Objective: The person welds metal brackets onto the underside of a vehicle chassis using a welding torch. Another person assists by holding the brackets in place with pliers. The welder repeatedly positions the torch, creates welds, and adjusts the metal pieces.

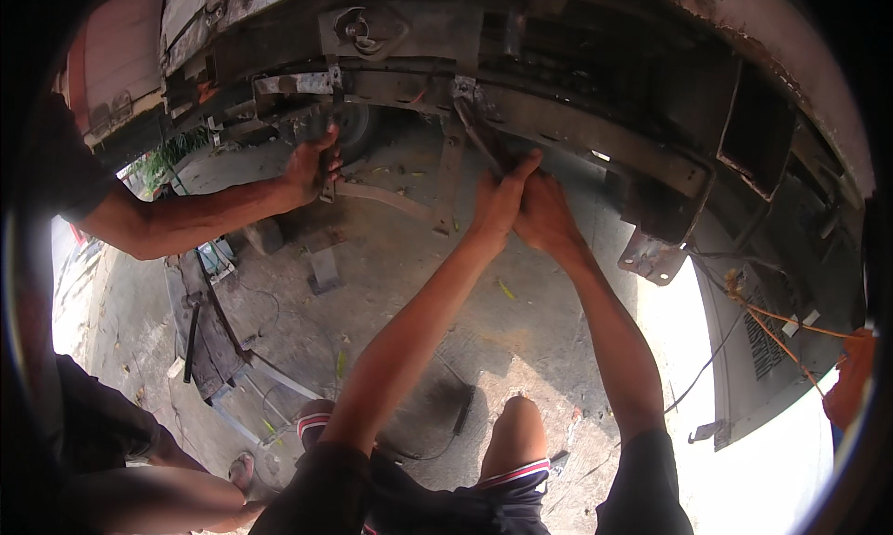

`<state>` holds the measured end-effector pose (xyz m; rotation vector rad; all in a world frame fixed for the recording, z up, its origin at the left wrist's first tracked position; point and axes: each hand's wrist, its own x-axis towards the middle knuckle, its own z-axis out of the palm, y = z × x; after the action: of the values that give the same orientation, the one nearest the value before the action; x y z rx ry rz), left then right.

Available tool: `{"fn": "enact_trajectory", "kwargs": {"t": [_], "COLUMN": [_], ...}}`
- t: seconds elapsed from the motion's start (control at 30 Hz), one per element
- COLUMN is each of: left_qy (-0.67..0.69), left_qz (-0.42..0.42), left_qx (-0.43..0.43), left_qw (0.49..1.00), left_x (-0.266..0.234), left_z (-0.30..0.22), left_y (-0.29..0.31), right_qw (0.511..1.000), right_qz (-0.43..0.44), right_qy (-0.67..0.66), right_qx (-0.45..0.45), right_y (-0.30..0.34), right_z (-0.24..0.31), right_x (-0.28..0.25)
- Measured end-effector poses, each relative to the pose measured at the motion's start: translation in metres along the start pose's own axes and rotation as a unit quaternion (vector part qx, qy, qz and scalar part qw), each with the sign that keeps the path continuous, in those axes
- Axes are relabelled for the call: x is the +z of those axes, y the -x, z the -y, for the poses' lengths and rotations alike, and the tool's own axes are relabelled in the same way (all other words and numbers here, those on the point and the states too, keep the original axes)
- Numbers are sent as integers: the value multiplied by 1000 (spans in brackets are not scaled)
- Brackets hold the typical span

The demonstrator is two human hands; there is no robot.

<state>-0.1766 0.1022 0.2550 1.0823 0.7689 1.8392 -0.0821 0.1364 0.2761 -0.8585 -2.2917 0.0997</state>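
Note:
My left hand (pixel 498 203) and my right hand (pixel 544 211) are together, fingers wrapped round the lower end of a dark long-handled metal tool (pixel 484 137). Its upper end meets a bare, scraped-looking spot on the dark steel beam (pixel 558 126) of a vehicle's underside; the exact shape of its jaws is hard to make out. Left of the tool hangs a metal bracket (pixel 449 177) with a curved bar (pixel 386 198) running from its lower end. At the left, another person's hand (pixel 312 167) grips the upright strip at the bar's other end.
A plate with holes (pixel 654 258) hangs from the beam at right, near orange cords (pixel 777 316). On the concrete floor (pixel 446 312) lie a worn metal stand with a hammer-like tool (pixel 193 335), a small metal piece (pixel 324 267) and cables. The other person's leg (pixel 153 498) is at lower left.

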Motion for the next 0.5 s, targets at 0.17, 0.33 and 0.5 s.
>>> {"fn": "enact_trajectory", "kwargs": {"t": [0.17,0.33,0.5], "left_qy": [25,33,-3], "left_qz": [-29,-66,-75], "left_qx": [-43,-14,-18], "left_qw": [998,997,997], "left_x": [3,12,8], "left_z": [-14,-19,-24], "left_y": [-23,-13,-22], "right_qw": [995,990,984], "right_qz": [-92,-113,-141], "right_qy": [-34,-75,-103], "right_qx": [-19,26,15], "right_y": [3,9,10], "right_z": [3,7,6], "right_x": [3,3,8]}}
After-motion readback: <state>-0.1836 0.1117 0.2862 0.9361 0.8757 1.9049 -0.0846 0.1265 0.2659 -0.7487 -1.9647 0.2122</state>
